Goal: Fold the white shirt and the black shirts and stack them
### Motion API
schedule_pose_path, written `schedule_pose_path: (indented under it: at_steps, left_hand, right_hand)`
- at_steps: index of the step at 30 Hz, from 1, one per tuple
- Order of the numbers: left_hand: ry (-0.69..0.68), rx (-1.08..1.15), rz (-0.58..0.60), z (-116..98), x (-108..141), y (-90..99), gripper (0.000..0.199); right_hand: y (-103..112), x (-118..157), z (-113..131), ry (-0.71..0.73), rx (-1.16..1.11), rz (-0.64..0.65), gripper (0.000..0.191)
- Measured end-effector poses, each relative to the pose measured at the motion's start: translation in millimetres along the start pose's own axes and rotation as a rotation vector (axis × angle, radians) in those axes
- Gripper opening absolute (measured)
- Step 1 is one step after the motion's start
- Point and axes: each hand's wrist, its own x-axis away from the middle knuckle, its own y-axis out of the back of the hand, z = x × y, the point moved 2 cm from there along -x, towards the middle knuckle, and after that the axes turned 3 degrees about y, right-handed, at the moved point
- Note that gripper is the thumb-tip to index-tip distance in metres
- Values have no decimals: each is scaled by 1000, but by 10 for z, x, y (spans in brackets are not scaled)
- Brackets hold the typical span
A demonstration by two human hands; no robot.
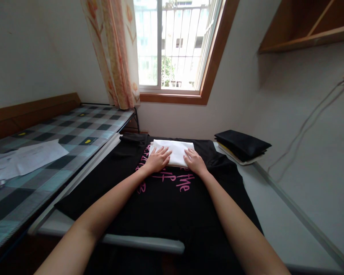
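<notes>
A black T-shirt with pink lettering lies spread over a white table. On its far part rests a flat, folded white cloth, neatly rectangular. My left hand lies palm down on the cloth's left side, fingers stretched out. Over on the right side, my right hand presses flat on the same cloth, its fingers also extended. Neither hand grips anything. The cloth covers part of the lettering beneath it.
At the table's far right sits a stack of folded dark cloth with lighter layers below. A bed with a checked mattress stands at left, with white papers on it. Behind are a window and a curtain; a cable hangs at right.
</notes>
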Motion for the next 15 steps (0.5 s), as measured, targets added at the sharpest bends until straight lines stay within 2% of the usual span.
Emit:
schedule_pose_path:
  at_steps: [15]
  left_hand:
    - [-4,12,-9,4,1,-1,47]
  right_hand:
    - [6,0,1,-1,-20,-6,46]
